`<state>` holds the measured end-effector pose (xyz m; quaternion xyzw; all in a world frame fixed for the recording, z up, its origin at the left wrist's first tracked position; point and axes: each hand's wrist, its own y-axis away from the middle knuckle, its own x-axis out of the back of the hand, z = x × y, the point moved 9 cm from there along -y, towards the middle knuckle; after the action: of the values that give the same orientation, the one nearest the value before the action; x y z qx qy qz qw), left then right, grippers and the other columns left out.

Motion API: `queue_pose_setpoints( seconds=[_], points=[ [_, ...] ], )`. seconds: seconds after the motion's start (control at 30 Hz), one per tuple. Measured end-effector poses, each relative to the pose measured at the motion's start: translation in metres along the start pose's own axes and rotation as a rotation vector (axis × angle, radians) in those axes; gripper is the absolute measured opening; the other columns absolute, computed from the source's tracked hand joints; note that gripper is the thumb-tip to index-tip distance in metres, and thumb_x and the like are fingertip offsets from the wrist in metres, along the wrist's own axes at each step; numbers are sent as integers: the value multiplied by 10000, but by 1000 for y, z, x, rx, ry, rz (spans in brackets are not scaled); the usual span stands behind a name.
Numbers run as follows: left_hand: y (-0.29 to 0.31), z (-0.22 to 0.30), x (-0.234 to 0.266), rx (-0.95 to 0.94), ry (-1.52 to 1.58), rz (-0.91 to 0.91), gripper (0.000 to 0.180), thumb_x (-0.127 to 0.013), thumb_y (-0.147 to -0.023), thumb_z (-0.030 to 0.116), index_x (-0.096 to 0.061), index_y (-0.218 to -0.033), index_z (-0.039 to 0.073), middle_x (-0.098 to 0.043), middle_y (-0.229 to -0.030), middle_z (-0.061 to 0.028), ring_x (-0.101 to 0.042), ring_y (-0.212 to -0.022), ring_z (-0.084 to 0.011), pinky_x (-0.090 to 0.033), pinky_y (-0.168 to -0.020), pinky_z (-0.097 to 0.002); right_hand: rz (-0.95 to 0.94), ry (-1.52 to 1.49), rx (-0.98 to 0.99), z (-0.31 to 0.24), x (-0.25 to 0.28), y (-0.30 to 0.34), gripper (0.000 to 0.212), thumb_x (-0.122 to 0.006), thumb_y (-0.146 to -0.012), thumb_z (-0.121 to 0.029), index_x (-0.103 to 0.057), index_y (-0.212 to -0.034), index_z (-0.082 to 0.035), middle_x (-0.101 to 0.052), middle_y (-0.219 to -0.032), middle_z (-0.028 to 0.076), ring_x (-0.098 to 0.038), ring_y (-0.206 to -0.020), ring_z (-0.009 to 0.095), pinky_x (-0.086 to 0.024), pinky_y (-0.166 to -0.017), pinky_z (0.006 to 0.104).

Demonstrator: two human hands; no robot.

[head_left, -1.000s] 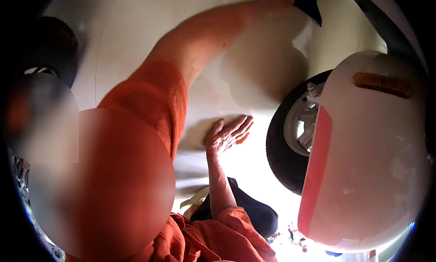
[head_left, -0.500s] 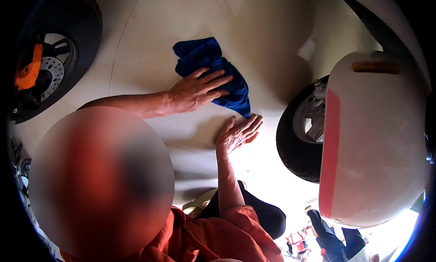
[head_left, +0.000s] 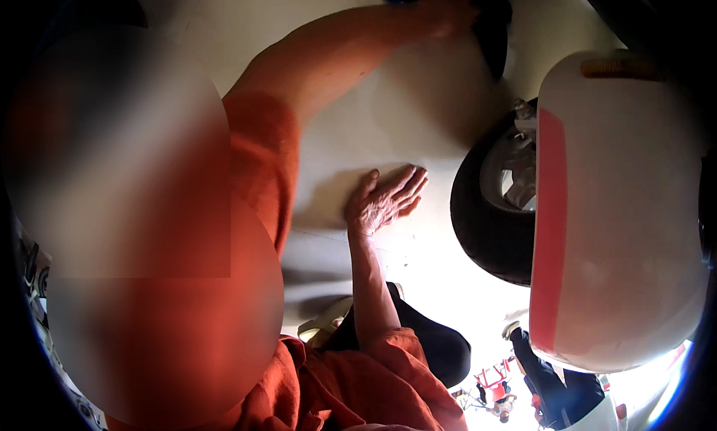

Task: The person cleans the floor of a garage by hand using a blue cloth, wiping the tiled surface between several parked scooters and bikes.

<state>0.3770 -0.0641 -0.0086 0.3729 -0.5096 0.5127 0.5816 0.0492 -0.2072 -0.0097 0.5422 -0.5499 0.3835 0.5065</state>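
My left hand is at the far top edge of the view, on a dark blue cloth pressed against the floor. The cloth spreads out on both sides of the hand, and its right end hangs toward the scooter side. Shadow and the frame's edge partly hide these fingers. My right hand lies on the pale floor with its fingers stretched out and nothing in it. To its right stands a black wheel with a silver rim, under a rounded white body panel with a pink stripe.
An amber reflector sits on the panel's upper part. At lower right, a person's dark-clad legs show beside small red items. A dark tyre is at upper left. Blurred patches hide much of the left side.
My left hand has moved up and to the right, away from my right hand, taking the cloth along. My left arm is stretched further. The right hand remains on the floor.
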Motion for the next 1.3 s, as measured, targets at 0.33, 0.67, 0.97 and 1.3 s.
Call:
queue_pose_setpoints(
  seconds=[0.33, 0.67, 0.97, 1.3],
  points=[
    [147, 49, 18, -277, 133, 116, 459, -601, -889, 286, -521, -1341, 274, -319, -1531, -78, -316, -1392, -256, -281, -1052, -509, 126, 49, 16, 10, 9, -2, 685, -373, -962, -446, -220, -1493, -42, -175, -1575, 156, -138, -1462, 299, -96, -1144, 531],
    [361, 32, 54, -246, 275, -211, 484, -607, -878, 251, -521, -1354, 283, -246, -1568, -61, -247, -1433, -270, -196, -1116, -520, 206, 17, 32, 9, 18, 0, 594, -435, -959, -346, -298, -1471, -77, -262, -1550, 125, -217, -1440, 293, -152, -1129, 523],
    [504, -118, 98, 538, -114, 67, 617, -614, -893, 331, -390, -1454, 211, -198, -1563, -171, -259, -1406, -379, -225, -1061, -629, 181, -48, 14, 4, 16, -3, 589, -396, -978, -362, -273, -1479, -76, -214, -1575, 110, -162, -1461, 278, -125, -1153, 502],
    [475, -136, 85, 538, -26, -40, 628, -607, -891, 272, -370, -1470, 223, -167, -1570, -173, -224, -1422, -391, -225, -1047, -664, 163, -28, -2, 8, 17, 3, 583, -370, -990, -361, -258, -1481, -69, -209, -1571, 129, -153, -1462, 280, -117, -1155, 502]
  ],
)
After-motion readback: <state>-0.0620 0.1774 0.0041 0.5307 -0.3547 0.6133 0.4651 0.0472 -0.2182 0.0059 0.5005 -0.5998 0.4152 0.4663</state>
